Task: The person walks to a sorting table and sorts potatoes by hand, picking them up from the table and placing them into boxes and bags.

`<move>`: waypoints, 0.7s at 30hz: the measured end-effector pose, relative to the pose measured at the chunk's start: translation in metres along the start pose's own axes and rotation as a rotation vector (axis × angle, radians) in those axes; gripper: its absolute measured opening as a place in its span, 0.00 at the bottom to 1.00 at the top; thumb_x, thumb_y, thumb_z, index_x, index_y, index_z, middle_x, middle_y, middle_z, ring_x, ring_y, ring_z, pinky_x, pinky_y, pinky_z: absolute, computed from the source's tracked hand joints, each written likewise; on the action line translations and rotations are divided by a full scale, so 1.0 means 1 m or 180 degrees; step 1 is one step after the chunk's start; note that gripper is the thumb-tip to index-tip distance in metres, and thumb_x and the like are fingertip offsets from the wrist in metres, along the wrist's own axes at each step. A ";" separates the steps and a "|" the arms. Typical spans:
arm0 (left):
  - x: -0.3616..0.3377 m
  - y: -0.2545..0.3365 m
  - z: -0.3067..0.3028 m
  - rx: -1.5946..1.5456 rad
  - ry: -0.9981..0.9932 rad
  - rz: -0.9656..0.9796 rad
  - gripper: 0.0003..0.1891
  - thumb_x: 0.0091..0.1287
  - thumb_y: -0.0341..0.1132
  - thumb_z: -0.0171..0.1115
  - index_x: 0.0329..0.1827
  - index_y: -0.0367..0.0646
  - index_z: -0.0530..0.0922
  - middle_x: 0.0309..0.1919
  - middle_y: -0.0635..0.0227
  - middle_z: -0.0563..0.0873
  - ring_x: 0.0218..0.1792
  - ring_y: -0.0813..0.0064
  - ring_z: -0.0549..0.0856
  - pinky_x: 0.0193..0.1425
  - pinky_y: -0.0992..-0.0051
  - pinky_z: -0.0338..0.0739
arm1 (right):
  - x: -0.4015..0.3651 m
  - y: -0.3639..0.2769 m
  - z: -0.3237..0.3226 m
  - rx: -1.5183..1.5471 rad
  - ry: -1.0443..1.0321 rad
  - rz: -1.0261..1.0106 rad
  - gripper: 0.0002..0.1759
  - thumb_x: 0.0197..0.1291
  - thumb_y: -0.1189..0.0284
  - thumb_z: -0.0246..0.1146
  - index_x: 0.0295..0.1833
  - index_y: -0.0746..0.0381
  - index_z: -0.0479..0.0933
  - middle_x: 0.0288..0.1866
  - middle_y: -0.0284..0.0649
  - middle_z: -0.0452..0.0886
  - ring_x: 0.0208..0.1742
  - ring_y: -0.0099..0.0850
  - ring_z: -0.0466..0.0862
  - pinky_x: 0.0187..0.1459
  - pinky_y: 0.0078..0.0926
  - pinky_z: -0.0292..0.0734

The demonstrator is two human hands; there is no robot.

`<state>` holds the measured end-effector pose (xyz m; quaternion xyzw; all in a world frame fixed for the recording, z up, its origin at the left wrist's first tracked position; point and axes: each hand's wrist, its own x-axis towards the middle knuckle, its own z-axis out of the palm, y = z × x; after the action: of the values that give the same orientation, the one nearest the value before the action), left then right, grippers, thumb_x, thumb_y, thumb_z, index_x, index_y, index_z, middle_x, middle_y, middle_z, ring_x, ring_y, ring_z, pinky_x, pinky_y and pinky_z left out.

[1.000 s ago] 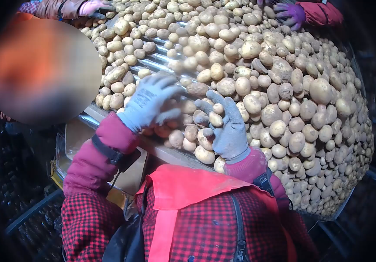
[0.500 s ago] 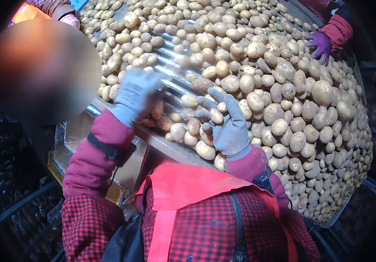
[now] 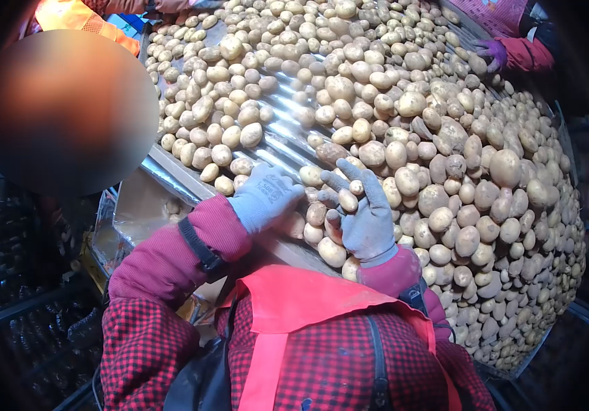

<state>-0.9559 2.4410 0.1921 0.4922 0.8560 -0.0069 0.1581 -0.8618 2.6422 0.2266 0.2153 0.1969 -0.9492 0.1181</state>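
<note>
My left hand (image 3: 264,198), in a pale grey-blue glove, is at the near edge of the sorting table with its back up. Its fingers curl down among the potatoes, and their tips are hidden. Beside it on the right, my right hand (image 3: 368,229), gloved in grey, is turned palm up with bent fingers. A small potato (image 3: 348,201) is held in these fingers, and a tinier potato (image 3: 356,187) shows between the fingers just above it. Several larger potatoes (image 3: 332,252) lie against the table's edge below the hands.
Shiny metal rollers (image 3: 284,127) show between the potatoes ahead. A large heap of potatoes (image 3: 469,240) covers the right side. A co-worker's purple-gloved hand (image 3: 493,53) is at the far right. A blurred disc covers the left. An open box (image 3: 140,205) stands below the edge.
My left hand has moved right and down, nearer my right hand. My right hand keeps the small potato. Potatoes now lie along the left edge, and the co-worker's purple glove has drawn back upward.
</note>
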 end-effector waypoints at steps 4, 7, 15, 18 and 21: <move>0.000 -0.001 0.010 -0.0266 0.0265 -0.0178 0.09 0.63 0.44 0.67 0.41 0.53 0.84 0.38 0.67 0.87 0.49 0.58 0.84 0.51 0.54 0.77 | 0.002 0.001 -0.003 0.0091 0.0019 0.0015 0.29 0.76 0.55 0.55 0.73 0.61 0.69 0.60 0.49 0.81 0.50 0.38 0.85 0.40 0.27 0.81; -0.005 -0.003 0.013 -0.0610 0.0579 -0.0233 0.10 0.59 0.44 0.71 0.39 0.52 0.84 0.38 0.67 0.87 0.49 0.58 0.84 0.53 0.55 0.77 | -0.002 0.004 0.004 -0.0331 0.0235 -0.0192 0.29 0.76 0.55 0.55 0.74 0.61 0.68 0.61 0.50 0.81 0.51 0.40 0.85 0.42 0.29 0.83; -0.005 0.003 0.015 -0.0775 0.0792 -0.0507 0.16 0.55 0.44 0.75 0.45 0.55 0.83 0.40 0.67 0.87 0.49 0.57 0.85 0.54 0.55 0.75 | 0.003 0.007 -0.010 -0.0188 0.0087 -0.0187 0.26 0.78 0.56 0.53 0.73 0.58 0.69 0.64 0.52 0.79 0.52 0.40 0.85 0.44 0.32 0.85; 0.008 0.020 0.020 -0.0588 0.0433 -0.0704 0.17 0.55 0.42 0.74 0.48 0.55 0.83 0.40 0.65 0.88 0.47 0.56 0.85 0.53 0.54 0.75 | 0.005 0.006 -0.014 -0.0303 0.0103 -0.0154 0.27 0.78 0.55 0.53 0.74 0.57 0.69 0.64 0.50 0.80 0.51 0.38 0.85 0.45 0.32 0.84; 0.002 0.018 0.012 -0.0953 0.0743 -0.0797 0.13 0.59 0.41 0.73 0.45 0.52 0.84 0.37 0.62 0.88 0.43 0.55 0.86 0.50 0.54 0.77 | 0.003 0.006 -0.013 -0.0404 0.0121 -0.0214 0.27 0.77 0.56 0.53 0.75 0.57 0.69 0.65 0.49 0.80 0.52 0.36 0.85 0.45 0.30 0.84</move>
<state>-0.9388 2.4497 0.1824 0.3506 0.9144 0.1576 0.1272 -0.8576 2.6417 0.2124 0.2186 0.2661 -0.9339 0.0958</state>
